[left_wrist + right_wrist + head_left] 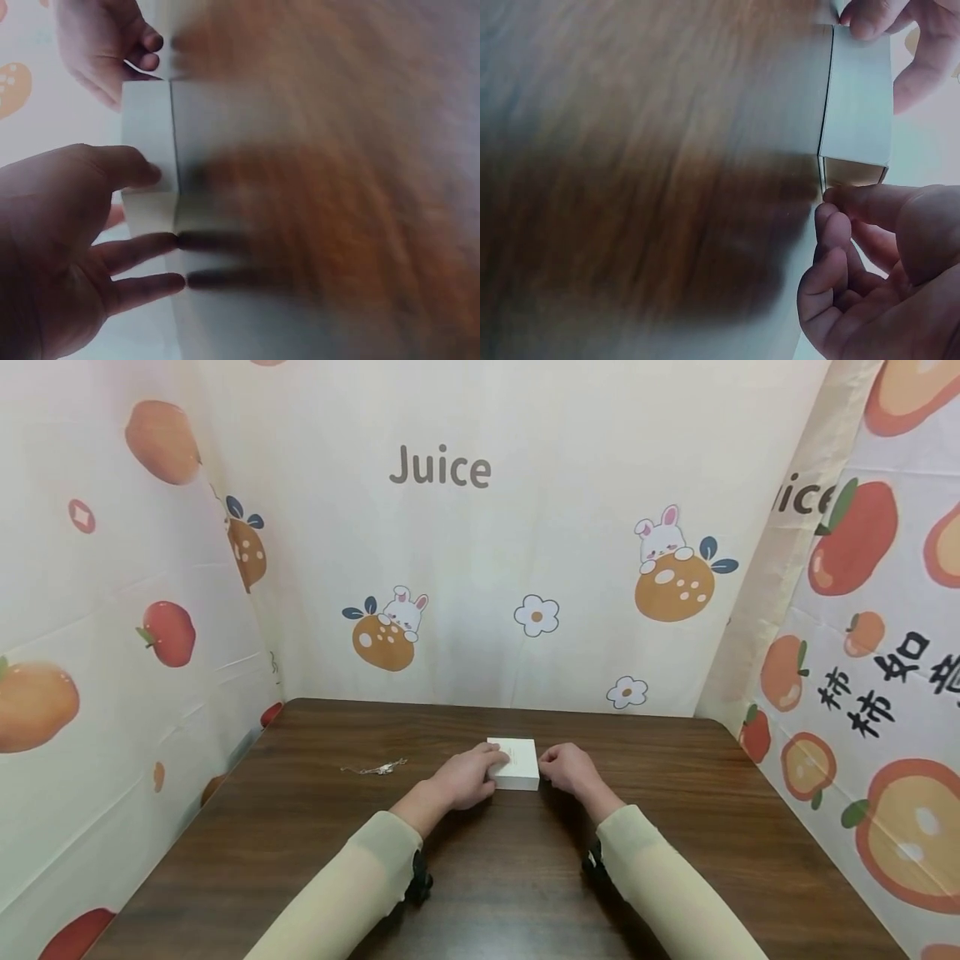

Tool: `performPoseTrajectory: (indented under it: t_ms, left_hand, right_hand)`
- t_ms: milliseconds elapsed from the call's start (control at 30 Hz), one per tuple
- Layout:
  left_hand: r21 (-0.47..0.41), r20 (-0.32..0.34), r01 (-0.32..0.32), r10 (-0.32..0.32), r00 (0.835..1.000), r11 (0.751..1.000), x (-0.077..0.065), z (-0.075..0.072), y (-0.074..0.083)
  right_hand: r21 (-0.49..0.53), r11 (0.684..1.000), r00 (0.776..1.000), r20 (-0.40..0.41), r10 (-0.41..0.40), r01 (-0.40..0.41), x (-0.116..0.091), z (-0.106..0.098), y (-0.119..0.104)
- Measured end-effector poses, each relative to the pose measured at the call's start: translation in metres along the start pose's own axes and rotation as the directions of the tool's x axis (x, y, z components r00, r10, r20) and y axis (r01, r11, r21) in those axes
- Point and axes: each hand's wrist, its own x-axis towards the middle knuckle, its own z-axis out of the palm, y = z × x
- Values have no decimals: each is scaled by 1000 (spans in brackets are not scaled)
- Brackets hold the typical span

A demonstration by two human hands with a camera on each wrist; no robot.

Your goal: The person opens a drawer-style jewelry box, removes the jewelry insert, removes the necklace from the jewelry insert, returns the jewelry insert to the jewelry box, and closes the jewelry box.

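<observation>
A small white box with faint print on its lid lies flat on the dark wooden table. My left hand holds its left end, the thumb against the near side and a finger across the top; in the left wrist view two other fingers stretch down beside it. At the box's right end is my right hand, thumb and forefinger pinching a thin tab low on that end face. In the right wrist view the remaining fingers are curled in.
A fine silver chain with a small ornament lies on the table to the left of the box. Printed cloth with fruit and rabbits hangs behind the table's far edge and along both sides.
</observation>
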Motion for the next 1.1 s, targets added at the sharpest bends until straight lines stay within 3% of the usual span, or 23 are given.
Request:
performPoseTrajectory:
  t_ms: [200, 333, 467, 667, 800, 1100]
  left_hand:
    - [76, 63, 26, -31, 998, 997, 1, -7, 9]
    - [165, 32, 71, -77, 997, 984, -2, -9, 23]
    - [213, -14, 113, -112, 994, 970, -12, -4, 48]
    - [244, 38, 186, -201, 979, 952, -21, 13, 77]
    - [236, 37, 244, -259, 965, 941, -16, 18, 73]
    - [190, 24, 316, -326, 945, 930, 14, 18, 41]
  right_hand:
    - [15, 1000, 999, 28, -20, 20, -2, -5, 4]
    - [51, 999, 1000, 18, -5, 4, -4, -19, 9]
    - [39, 999, 1000, -23, 14, -13, -6, -31, 15]
    - [27, 999, 999, -25, 31, -31, -8, -35, 23]
    - [20, 999, 999, -28, 40, -39, -8, -34, 26]
    - [24, 999, 999, -20, 31, -31, -7, -35, 31]
